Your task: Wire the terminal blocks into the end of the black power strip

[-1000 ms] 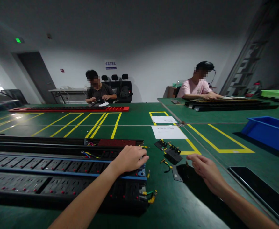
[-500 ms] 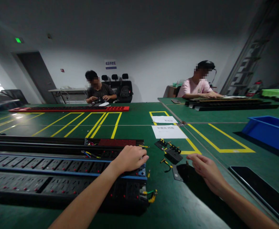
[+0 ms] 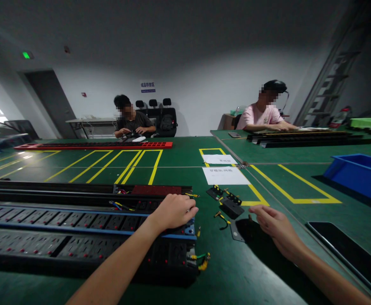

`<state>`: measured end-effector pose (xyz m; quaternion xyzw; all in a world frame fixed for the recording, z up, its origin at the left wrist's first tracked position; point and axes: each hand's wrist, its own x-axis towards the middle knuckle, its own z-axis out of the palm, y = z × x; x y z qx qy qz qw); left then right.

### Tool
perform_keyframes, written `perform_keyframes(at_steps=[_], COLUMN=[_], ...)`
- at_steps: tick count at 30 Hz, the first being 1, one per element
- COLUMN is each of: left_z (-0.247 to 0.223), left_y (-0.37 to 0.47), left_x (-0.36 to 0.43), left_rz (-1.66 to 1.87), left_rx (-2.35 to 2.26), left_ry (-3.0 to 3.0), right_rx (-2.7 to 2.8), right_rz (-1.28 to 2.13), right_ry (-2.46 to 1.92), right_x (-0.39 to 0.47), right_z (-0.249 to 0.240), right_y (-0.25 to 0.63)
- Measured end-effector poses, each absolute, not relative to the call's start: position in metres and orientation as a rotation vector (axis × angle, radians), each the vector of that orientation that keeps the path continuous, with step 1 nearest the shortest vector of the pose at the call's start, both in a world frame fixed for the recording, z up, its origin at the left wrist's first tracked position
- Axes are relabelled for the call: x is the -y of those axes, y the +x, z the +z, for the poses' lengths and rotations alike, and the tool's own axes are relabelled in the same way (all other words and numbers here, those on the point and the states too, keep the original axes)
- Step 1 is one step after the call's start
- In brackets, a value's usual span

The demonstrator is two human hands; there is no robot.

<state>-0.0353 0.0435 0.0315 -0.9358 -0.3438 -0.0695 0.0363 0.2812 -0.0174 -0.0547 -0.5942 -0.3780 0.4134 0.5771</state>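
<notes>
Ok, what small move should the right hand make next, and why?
Perhaps shift the right hand slightly left to the small black parts: they lie loose between the hands, close by, while the left hand rests on the blue-edged strip. I can't tell whether the right hand holds anything small.

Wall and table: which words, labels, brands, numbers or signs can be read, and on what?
"成品存放区": wall sign; the smaller line below is too small to read.
"空模块-网格", seemingly: nearer paper, slightly blurred.
Farther paper: too blurred.
Green sign: too small.
</notes>
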Motion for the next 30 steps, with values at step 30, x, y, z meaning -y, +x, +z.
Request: perform_keyframes(at_steps=[30], left_z=[0.031], left_y=[-0.035], left_x=[-0.044], left_rz=[-0.209], left_rx=[1.046], left_ry=[-2.866], right_rx=[0.891], right_rz=[0.965], right_ry=[-1.471], right_x=[0.02], right_z=[-0.035], right_y=[0.271])
